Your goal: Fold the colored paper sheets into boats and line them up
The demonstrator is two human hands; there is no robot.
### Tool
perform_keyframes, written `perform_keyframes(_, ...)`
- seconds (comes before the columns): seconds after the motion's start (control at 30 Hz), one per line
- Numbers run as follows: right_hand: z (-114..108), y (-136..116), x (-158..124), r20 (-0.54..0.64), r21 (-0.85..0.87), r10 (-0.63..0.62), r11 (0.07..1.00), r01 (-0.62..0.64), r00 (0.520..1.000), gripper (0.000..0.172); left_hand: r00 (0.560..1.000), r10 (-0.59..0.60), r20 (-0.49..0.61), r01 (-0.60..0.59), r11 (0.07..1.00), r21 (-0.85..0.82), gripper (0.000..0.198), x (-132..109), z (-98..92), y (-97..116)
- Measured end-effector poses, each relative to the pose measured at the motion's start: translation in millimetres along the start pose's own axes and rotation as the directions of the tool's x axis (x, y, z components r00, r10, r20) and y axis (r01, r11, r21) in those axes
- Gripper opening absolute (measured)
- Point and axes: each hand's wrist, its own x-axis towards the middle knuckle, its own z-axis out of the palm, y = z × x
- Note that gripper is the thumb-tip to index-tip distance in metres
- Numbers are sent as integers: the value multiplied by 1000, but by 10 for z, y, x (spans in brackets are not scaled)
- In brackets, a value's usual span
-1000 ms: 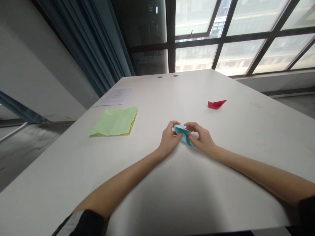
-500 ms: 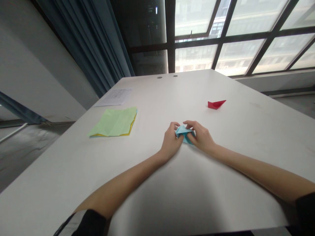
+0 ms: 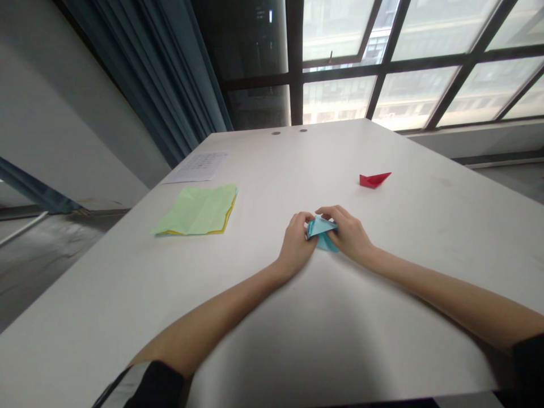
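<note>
A small piece of folded light-blue paper (image 3: 322, 226) is held between both hands just above the middle of the white table (image 3: 272, 317). My left hand (image 3: 297, 239) is closed on its left side, with the fingers curled round the edge. On the right side, my right hand (image 3: 349, 235) grips it, fingers bent over the top and the thumb partly hidden behind a flap. One flap points to the right, and another part hangs below toward me. Beyond my right hand lies a folded red paper boat (image 3: 374, 181).
A stack of green, yellow and blue paper sheets (image 3: 198, 209) lies to the left. Behind it is a printed white sheet (image 3: 199, 168) near the table's left edge. Blue curtains (image 3: 157, 73) and a window (image 3: 340, 96) stand beyond the table.
The blue paper's upper flap has turned and now shows a flatter face pointing right. My right thumb has shifted from inside the paper to behind the flap. My left hand stays nearly in place.
</note>
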Motion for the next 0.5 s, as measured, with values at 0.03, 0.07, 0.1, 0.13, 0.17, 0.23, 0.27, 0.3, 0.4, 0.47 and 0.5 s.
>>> perform_keyframes(0.03,1,5,5,-2,20,12,1000,-12,1000,35,1000,6,2,-6,1000,2,33,-1,-2,-4)
perform_keyframes(0.07,3,12,10,-4,47,29,998,-29,1000,35,1000,10,7,-10,1000,1,34,-1,-6,-10)
perform_keyframes(0.1,5,22,17,-7,84,54,995,-53,999,33,1000,8,14,-8,1000,-3,35,-1,-11,-18)
perform_keyframes(0.13,7,34,24,-7,127,86,988,-85,996,31,1000,1,23,-1,1000,-11,36,1,-17,-26)
perform_keyframes(0.17,11,48,32,-3,175,124,977,-122,992,29,999,-12,30,12,1000,-26,38,3,-25,-35)
perform_keyframes(0.23,22,80,46,34,281,216,935,-217,976,25,998,-48,41,51,996,-70,39,11,-41,-53)
perform_keyframes(0.27,32,97,50,67,334,261,904,-268,963,23,997,-66,44,70,993,-95,39,17,-47,-62)
perform_keyframes(0.3,45,114,51,102,385,299,868,-314,949,22,995,-83,46,88,989,-121,39,23,-50,-70)
perform_keyframes(0.4,93,150,38,172,506,354,769,-391,919,19,990,-129,64,140,969,-205,32,44,-43,-100)
perform_keyframes(0.47,120,161,23,177,540,363,741,-399,915,19,985,-153,76,167,952,-257,29,56,-29,-128)
perform_keyframes(0.5,129,164,16,173,541,365,741,-398,915,20,985,-156,80,172,946,-275,29,60,-21,-143)
